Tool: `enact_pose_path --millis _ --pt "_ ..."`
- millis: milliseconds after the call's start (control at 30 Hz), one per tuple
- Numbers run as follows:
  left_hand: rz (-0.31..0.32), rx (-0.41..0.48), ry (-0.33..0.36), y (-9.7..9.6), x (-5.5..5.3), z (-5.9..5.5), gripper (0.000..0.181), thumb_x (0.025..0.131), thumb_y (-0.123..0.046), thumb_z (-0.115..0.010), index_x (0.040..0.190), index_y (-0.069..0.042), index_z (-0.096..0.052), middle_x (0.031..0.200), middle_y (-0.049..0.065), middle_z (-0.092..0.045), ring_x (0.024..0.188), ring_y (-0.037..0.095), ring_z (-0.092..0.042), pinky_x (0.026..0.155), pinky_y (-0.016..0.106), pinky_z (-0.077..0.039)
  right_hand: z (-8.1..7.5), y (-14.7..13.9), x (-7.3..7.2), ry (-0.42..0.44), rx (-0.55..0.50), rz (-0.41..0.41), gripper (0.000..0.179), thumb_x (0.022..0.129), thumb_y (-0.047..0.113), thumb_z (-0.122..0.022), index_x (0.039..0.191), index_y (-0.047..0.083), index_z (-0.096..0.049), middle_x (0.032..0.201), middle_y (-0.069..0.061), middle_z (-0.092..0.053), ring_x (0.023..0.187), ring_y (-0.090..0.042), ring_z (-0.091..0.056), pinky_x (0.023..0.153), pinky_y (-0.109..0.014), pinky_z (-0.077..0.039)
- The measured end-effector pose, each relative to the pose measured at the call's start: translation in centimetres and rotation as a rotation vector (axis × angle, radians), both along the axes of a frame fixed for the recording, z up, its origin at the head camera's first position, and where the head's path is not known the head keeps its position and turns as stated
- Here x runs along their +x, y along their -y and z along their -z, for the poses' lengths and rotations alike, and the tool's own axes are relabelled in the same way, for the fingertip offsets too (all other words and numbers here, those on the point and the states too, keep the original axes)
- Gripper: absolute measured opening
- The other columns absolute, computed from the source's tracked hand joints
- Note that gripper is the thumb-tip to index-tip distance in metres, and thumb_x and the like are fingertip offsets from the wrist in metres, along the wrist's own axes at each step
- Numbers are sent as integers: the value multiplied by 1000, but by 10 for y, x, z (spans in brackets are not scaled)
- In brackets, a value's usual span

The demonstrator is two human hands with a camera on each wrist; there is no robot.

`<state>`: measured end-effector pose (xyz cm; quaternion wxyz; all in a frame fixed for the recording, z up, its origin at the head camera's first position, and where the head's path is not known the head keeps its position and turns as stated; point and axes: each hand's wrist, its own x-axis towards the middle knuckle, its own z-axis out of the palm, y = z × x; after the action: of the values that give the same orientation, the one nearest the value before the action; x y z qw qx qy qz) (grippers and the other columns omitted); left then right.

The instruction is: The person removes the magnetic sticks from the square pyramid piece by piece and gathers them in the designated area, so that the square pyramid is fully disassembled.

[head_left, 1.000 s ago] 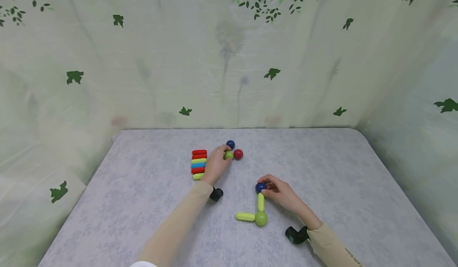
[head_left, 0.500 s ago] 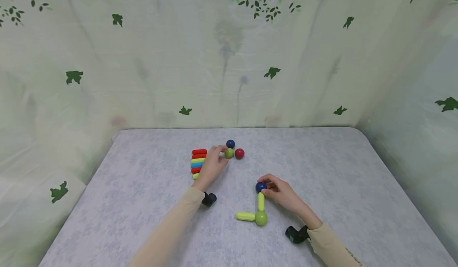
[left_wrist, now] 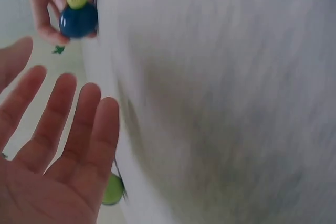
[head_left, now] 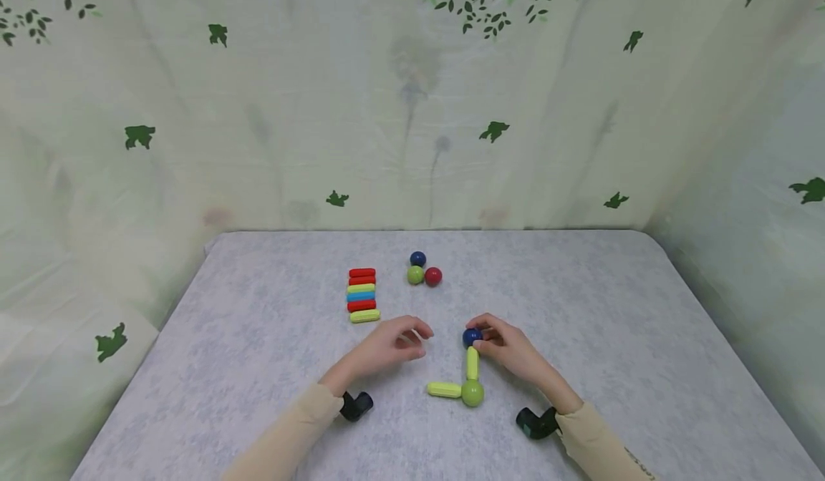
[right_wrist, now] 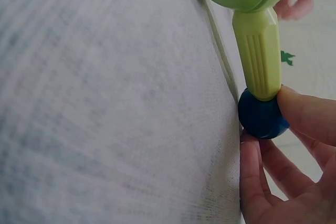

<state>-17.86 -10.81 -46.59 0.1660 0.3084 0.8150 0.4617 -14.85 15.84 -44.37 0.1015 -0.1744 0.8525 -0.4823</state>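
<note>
My right hand (head_left: pixel 512 348) pinches a dark blue ball (head_left: pixel 472 337) between thumb and fingers. That ball joins the far end of a yellow-green rod (head_left: pixel 473 363), whose near end meets a green ball (head_left: pixel 473 393). A second yellow-green rod (head_left: pixel 444 390) runs left from the green ball, making an L on the table. In the right wrist view the blue ball (right_wrist: pixel 262 115) touches thumb and fingertips. Left of this L, my left hand (head_left: pixel 389 348) hovers with nothing in it; the left wrist view shows its fingers (left_wrist: pixel 79 124) loosely extended.
Several short rods lie in a column at the left, the nearest a yellow-green rod (head_left: pixel 364 316). Toward the back sit a loose blue ball (head_left: pixel 417 259), a green ball (head_left: pixel 415 275) and a red ball (head_left: pixel 433 275). The grey tabletop (head_left: pixel 580 288) ends at a leaf-patterned curtain (head_left: pixel 361 109).
My left hand has let go of the loose green ball at the back and come nearer, toward the L. The right hand stays on its blue ball.
</note>
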Motion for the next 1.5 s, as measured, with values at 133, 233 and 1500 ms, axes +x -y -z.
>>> enact_pose_path --millis 133,233,1500 --pt "105 -19 77 -8 14 1 25 92 -13 -65 116 -8 -61 113 3 -62 101 17 -58 87 28 -48 1 0 0 -1 -4 -1 23 94 1 -57 117 -1 -58 113 -15 -59 94 -26 -55 81 -38 -46" --pt "161 -41 90 -16 23 2 24 90 -13 -67 114 -10 -62 111 -1 -63 101 13 -57 88 27 -47 1 -1 0 -5 -8 -6 24 94 1 -57 118 -1 -58 113 -15 -59 94 -26 -55 81 -37 -46" --pt "-111 -210 -227 3 32 2 25 89 -4 -65 110 -17 -64 104 -9 -60 95 12 -50 84 32 -46 43 -12 -18 -25 -12 -6 23 95 14 -60 118 12 -59 115 -5 -59 95 -19 -54 81 -35 -47"
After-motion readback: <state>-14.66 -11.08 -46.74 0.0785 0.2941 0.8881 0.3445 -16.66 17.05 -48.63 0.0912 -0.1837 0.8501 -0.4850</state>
